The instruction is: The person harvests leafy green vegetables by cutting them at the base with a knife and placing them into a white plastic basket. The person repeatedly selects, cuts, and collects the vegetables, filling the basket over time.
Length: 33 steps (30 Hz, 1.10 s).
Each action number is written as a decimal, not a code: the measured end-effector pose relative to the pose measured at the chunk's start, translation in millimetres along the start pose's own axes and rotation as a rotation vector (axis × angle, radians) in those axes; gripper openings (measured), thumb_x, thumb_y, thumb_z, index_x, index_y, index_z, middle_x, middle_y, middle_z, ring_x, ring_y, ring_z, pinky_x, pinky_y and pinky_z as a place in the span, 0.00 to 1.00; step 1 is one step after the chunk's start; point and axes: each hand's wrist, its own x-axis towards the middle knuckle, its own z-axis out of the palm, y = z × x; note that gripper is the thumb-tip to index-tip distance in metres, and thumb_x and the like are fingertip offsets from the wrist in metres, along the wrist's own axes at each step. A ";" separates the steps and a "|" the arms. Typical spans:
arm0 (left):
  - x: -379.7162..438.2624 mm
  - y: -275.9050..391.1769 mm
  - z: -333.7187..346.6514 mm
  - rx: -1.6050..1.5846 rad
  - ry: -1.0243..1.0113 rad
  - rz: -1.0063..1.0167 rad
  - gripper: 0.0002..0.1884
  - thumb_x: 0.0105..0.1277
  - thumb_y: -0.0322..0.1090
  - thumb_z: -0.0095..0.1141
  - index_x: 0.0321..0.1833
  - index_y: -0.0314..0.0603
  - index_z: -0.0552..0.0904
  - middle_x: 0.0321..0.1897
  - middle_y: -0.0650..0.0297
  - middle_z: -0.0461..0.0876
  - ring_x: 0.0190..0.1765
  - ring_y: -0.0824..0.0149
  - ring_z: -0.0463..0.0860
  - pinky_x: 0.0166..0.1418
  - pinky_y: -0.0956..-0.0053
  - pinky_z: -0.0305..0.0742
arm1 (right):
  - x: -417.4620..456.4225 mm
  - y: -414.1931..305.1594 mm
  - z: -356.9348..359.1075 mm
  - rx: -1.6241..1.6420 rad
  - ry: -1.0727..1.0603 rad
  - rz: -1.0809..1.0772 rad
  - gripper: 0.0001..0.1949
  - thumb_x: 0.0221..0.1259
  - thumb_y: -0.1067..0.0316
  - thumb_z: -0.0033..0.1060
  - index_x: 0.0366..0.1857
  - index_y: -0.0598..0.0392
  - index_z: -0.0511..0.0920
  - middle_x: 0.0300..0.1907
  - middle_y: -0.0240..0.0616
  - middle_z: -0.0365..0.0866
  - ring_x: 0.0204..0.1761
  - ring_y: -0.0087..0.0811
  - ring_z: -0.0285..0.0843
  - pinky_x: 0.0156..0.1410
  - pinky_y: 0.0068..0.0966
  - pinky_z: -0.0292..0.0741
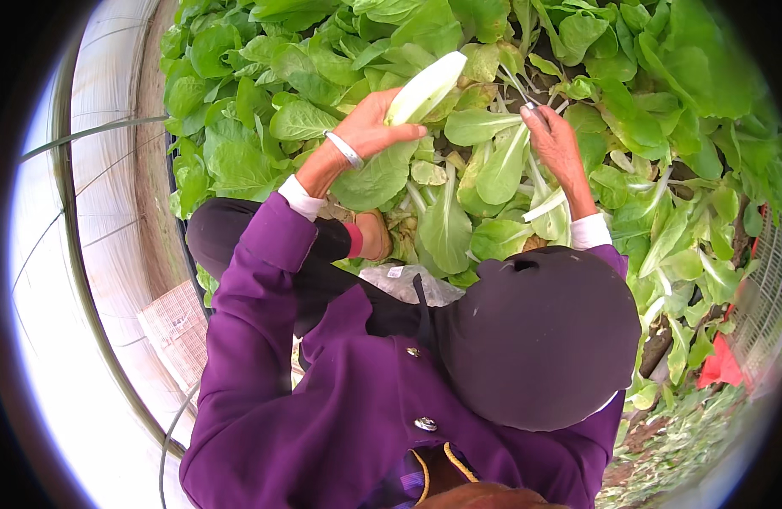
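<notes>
My left hand [373, 124], with a pale band around its wrist, grips a pale, trimmed head of leafy greens [427, 88]. The head's white end points up and to the right, away from my palm. In my right hand [553, 137] is a small knife [517, 83], its narrow blade angled up and left among the leaves. My fingers cover most of the knife's handle. Between my hands, loose green leaves [502, 168] lie over the plants, some of them yellowing. A cut white stalk [545, 207] rests below my right hand.
Dense leafy plants [302, 70] fill the bed ahead. A clear plastic bag [411, 284] sits by my legs. Left are plastic sheeting [108, 210], a bent pole [79, 267] and a pink crate [175, 327]. A mesh crate [763, 299] and red material [720, 362] are at right.
</notes>
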 end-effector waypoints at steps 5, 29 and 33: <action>39.3 52.5 21.5 0.980 -0.118 0.270 0.17 0.49 0.32 0.62 0.44 0.38 0.80 0.50 0.55 0.82 0.58 0.54 0.79 0.59 0.60 0.73 | 29.1 14.9 46.1 0.016 -0.036 0.014 0.19 0.68 0.50 0.54 0.47 0.57 0.79 0.41 0.52 0.84 0.44 0.48 0.83 0.50 0.36 0.75; 79.5 -87.7 9.8 1.422 0.030 0.316 0.12 0.51 0.27 0.58 0.40 0.40 0.81 0.45 0.59 0.79 0.55 0.60 0.74 0.64 0.58 0.63 | 82.4 48.6 98.2 -0.088 -0.142 0.087 0.25 0.72 0.48 0.42 0.41 0.64 0.79 0.40 0.65 0.81 0.44 0.63 0.79 0.53 0.48 0.72; 80.7 -87.6 10.5 1.433 0.030 0.315 0.09 0.52 0.27 0.56 0.37 0.41 0.80 0.40 0.59 0.79 0.50 0.59 0.75 0.61 0.59 0.64 | 92.4 32.5 98.2 0.047 -0.270 0.350 0.23 0.73 0.47 0.41 0.34 0.61 0.76 0.28 0.50 0.76 0.26 0.45 0.74 0.36 0.40 0.69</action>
